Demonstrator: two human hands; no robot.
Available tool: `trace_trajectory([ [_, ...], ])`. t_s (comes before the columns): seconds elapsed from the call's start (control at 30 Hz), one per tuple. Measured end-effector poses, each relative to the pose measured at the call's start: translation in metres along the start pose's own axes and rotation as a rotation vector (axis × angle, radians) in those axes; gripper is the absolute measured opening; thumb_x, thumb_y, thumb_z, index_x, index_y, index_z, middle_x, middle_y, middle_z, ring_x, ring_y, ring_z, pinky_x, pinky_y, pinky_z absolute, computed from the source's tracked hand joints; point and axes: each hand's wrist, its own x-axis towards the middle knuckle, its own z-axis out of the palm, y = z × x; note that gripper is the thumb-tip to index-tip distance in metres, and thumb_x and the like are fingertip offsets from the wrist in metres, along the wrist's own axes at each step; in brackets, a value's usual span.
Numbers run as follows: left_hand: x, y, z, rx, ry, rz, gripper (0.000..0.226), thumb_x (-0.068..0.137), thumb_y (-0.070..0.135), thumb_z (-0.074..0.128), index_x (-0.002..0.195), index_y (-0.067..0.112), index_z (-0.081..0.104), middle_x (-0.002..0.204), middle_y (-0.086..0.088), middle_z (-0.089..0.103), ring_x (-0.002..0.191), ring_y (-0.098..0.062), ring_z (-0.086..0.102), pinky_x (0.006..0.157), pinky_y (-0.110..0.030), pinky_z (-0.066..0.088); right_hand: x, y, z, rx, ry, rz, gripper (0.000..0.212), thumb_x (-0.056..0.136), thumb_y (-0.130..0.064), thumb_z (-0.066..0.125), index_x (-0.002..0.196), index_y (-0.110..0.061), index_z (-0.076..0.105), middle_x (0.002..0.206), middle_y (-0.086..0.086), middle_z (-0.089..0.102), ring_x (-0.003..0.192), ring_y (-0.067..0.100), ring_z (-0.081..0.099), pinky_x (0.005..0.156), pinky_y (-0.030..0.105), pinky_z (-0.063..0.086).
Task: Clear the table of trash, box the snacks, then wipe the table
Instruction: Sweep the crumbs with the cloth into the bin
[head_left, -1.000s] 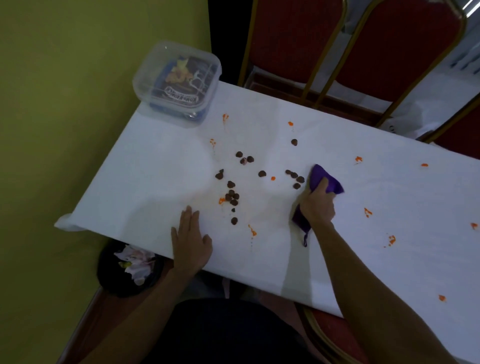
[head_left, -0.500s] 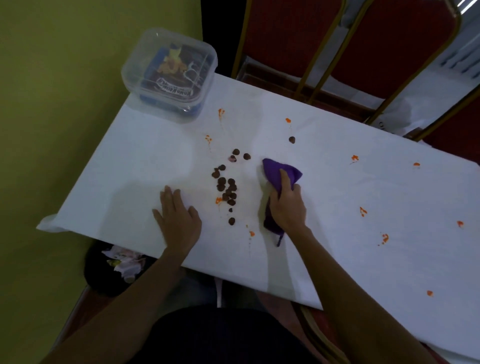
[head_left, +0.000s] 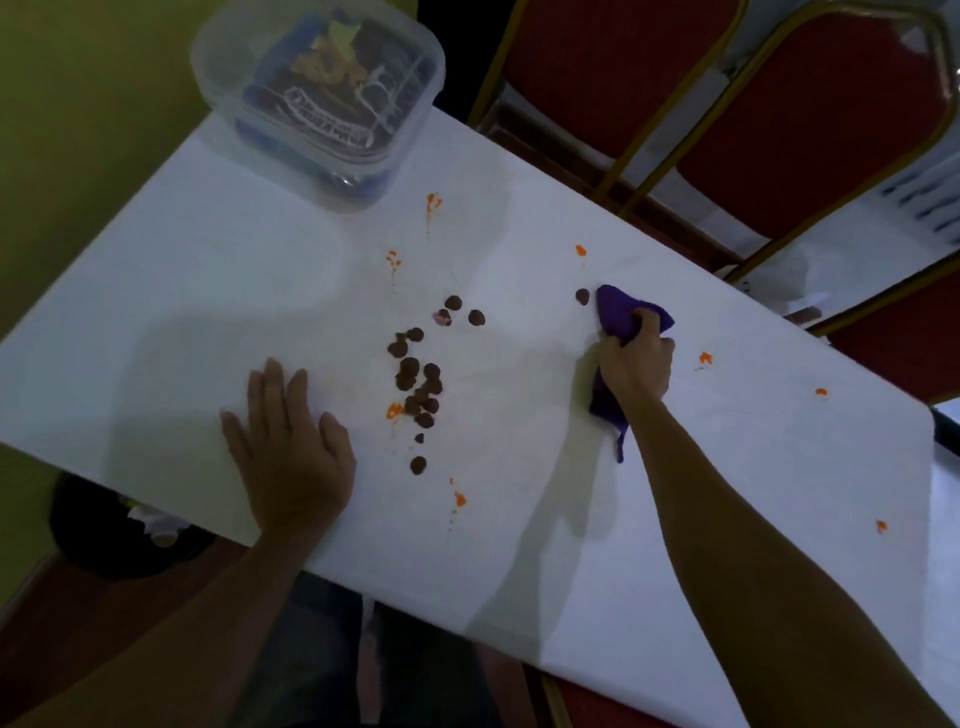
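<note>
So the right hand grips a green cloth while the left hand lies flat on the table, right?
Not quite. The head view shows the cloth is purple, not green. The right hand does grip it, and the left hand lies flat on the table.

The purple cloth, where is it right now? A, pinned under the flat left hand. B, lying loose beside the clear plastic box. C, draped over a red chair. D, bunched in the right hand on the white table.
D: the right hand grips the crumpled purple cloth against the white table, while the left hand rests flat on the table, well apart from it.
</note>
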Motion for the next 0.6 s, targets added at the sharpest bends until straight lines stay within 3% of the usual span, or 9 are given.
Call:
trace_trajectory([
  [0.1, -0.001, 0.000, 0.003, -0.002, -0.003, -0.022, 0.056, 0.098, 0.028, 0.039, 0.150, 0.008, 0.034, 0.163, -0.014, 0.021, 0.154, -0.027, 0.010, 0.122, -0.055, 0.005, -0.002, -0.017, 0.017, 0.010, -0.021, -0.061, 0.051, 0.094, -0.026, 0.059, 0.141, -0.024, 0.039, 0.130, 0.011, 0.052, 0.108, 0.028, 0.058, 0.087, 0.041, 0.054],
  [0.2, 0.000, 0.001, 0.006, -0.007, 0.014, -0.032, 0.057, 0.096, 0.029, 0.040, 0.149, 0.009, 0.034, 0.163, -0.012, 0.022, 0.153, -0.026, 0.012, 0.123, -0.055, 0.006, -0.025, -0.028, 0.035, -0.071, -0.156, -0.302, 0.049, 0.094, -0.027, 0.056, 0.141, -0.027, 0.041, 0.122, 0.009, 0.056, 0.101, 0.026, 0.058, 0.085, 0.040, 0.054],
  [0.3, 0.000, 0.001, 0.007, -0.002, 0.013, -0.047, 0.058, 0.096, 0.031, 0.039, 0.149, 0.010, 0.035, 0.163, -0.011, 0.022, 0.153, -0.026, 0.011, 0.122, -0.055, 0.006, -0.047, -0.033, 0.039, -0.094, -0.259, -0.512, 0.044, 0.095, -0.022, 0.056, 0.138, -0.026, 0.048, 0.117, 0.007, 0.058, 0.098, 0.019, 0.055, 0.080, 0.028, 0.045],
  [0.43, 0.001, 0.003, 0.008, 0.012, 0.002, -0.060, 0.058, 0.096, 0.031, 0.039, 0.149, 0.011, 0.036, 0.163, -0.011, 0.023, 0.153, -0.026, 0.012, 0.122, -0.055, 0.008, -0.036, -0.040, 0.017, 0.041, -0.135, -0.440, 0.044, 0.099, -0.020, 0.055, 0.142, -0.019, 0.045, 0.115, -0.003, 0.055, 0.099, 0.013, 0.053, 0.076, 0.015, 0.039],
  [0.6, 0.000, 0.004, 0.007, 0.031, -0.006, -0.060, 0.056, 0.097, 0.031, 0.039, 0.149, 0.010, 0.037, 0.163, -0.012, 0.023, 0.153, -0.025, 0.012, 0.122, -0.055, 0.008, -0.010, -0.066, 0.033, 0.005, -0.151, -0.337, 0.048, 0.101, -0.024, 0.050, 0.147, -0.020, 0.037, 0.135, 0.010, 0.054, 0.111, 0.026, 0.059, 0.086, 0.032, 0.049],
])
